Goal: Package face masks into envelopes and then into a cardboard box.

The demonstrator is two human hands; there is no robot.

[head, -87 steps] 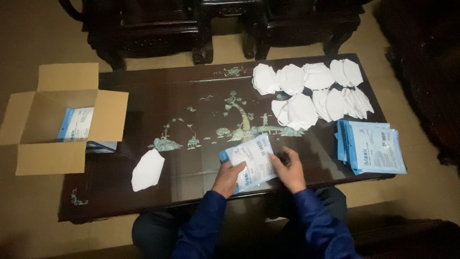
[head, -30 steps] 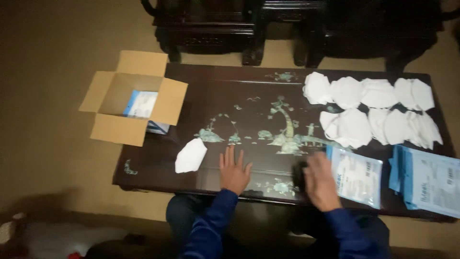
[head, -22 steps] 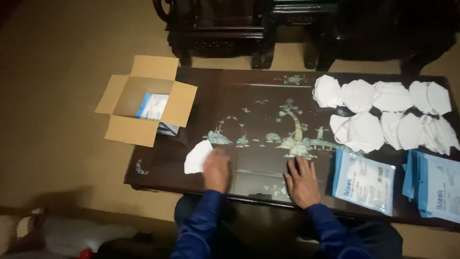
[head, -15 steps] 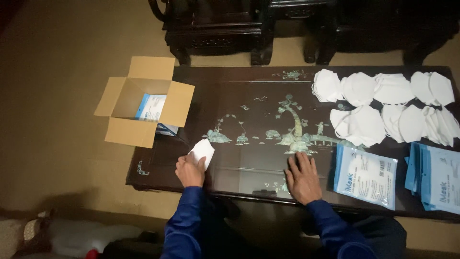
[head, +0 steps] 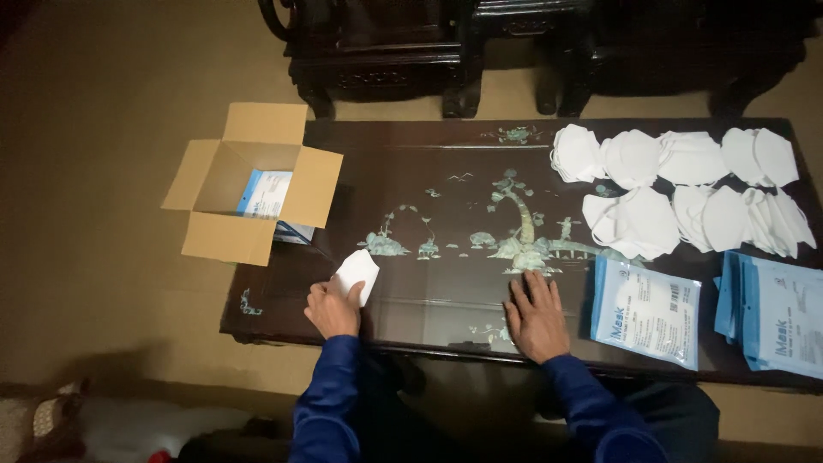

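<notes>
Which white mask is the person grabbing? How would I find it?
Look at the dark table with the shiny tree picture, then go to its near edge by the open cardboard box. The left hand holds one folded white mask there, alone, far from the mask pile across the table.

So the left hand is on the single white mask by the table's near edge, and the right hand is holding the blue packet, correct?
Not quite. In the head view the right hand lies flat on the table, beside the blue packet, not holding it. The left hand is on the single white mask.
</notes>
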